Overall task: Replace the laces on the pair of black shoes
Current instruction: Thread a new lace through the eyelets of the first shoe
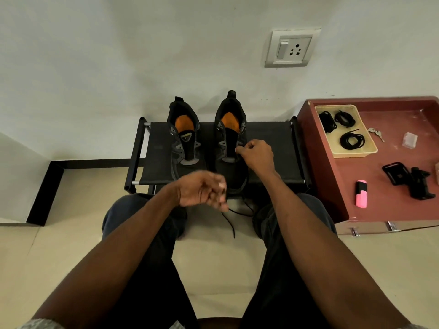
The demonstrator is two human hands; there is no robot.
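Two black shoes with orange insoles stand side by side on a low black fabric rack against the far wall, toes toward you: the left shoe unlaced, its eyelets bare, and the right shoe with a black lace trailing from its near end down between your knees toward the floor. Your right hand is curled at the right-hand eyelet row of the right shoe, fingertips pinched there on what appears to be the lace. Your left hand hovers in front of the rack's near edge, blurred, fingers curled; whether it actually holds the loose lace I cannot tell. To the right of the rack, a reddish-brown worktop carries a cream tray at its far left corner, holding three coiled bundles of black laces. Just beside the tray on the right lie keys and a small clear plastic piece. Nearer you sit a pink-and-black highlighter and a black clamp-like holder. A white wall socket is mounted above.
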